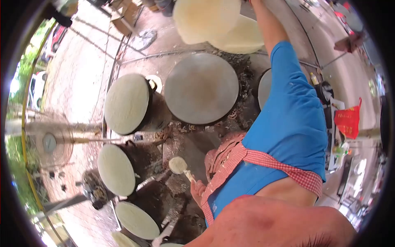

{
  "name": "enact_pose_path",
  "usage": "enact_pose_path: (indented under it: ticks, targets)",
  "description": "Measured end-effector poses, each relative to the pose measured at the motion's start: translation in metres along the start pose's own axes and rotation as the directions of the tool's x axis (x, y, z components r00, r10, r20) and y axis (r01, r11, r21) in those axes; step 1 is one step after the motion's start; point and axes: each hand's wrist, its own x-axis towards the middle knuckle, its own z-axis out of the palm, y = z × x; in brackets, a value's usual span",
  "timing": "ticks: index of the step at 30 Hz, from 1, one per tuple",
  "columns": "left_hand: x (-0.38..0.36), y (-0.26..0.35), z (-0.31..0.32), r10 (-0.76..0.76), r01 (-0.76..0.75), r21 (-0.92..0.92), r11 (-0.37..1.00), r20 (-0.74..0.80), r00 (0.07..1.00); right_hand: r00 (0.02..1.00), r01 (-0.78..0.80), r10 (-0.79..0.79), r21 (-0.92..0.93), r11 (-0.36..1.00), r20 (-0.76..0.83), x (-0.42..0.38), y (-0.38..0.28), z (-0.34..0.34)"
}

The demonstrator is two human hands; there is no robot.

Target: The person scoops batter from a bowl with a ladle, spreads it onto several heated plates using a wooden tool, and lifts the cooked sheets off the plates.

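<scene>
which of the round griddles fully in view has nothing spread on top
The large round grey metal griddle at upper centre; its brown-tinged surface is bare, whereas those along the picture's left carry pale round sheets.

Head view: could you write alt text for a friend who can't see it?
A person's left hand holds a pale-coated ladle, while the right arm stretches past big pale round sheets. Blue shirt, checked apron. A grey griddle shows no sheet; others, left in the picture, bear pale layers.
</scene>
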Motion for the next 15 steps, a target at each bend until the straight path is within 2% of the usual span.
enact_pose_path:
  ticks: [3,6,7,8,10,11,12,13,14,15]
  targets:
    - [0.017,-0.033,0.041,0.052,-0.058,-0.077,0.995,-0.078,0.996,0.972,-0.208,0.22,0.128,0.97,-0.087,-0.026,0.116,0.006]
    - [0.031,-0.059,0.076,0.115,-0.129,-0.08,0.988,-0.168,0.979,0.888,-0.402,0.446,0.282,0.871,-0.114,-0.075,0.213,0.043]
    - [0.035,-0.064,0.082,0.136,-0.152,-0.077,0.985,-0.184,0.974,0.696,-0.504,0.711,0.637,0.583,-0.101,-0.102,0.212,0.056]
    - [0.04,-0.062,0.084,0.135,-0.149,-0.06,0.987,-0.188,0.973,0.888,-0.431,0.429,0.027,0.902,-0.163,-0.11,0.298,0.093]
    - [0.041,-0.043,0.078,0.122,-0.134,-0.098,0.986,-0.126,0.985,0.777,-0.605,0.569,-0.068,0.793,-0.27,-0.147,0.315,0.123]
    - [0.045,-0.039,0.08,0.119,-0.13,-0.116,0.985,-0.094,0.988,0.771,-0.61,0.576,-0.055,0.791,-0.273,-0.15,0.317,0.128]
    - [0.052,-0.045,0.092,0.126,-0.136,-0.103,0.985,-0.098,0.987,0.553,-0.777,0.793,0.186,0.601,-0.256,-0.155,0.327,0.14]
    - [0.057,-0.059,0.107,0.171,-0.184,-0.092,0.979,-0.125,0.977,0.295,-0.853,0.941,0.399,0.337,-0.165,-0.162,0.328,0.148]
    - [0.058,-0.067,0.115,0.217,-0.232,-0.086,0.969,-0.154,0.964,0.286,-0.859,0.946,0.396,0.324,-0.154,-0.167,0.329,0.152]
    - [0.054,-0.055,0.1,0.188,-0.195,-0.05,0.979,-0.118,0.975,0.367,-0.895,0.911,0.196,0.4,-0.187,-0.17,0.322,0.143]
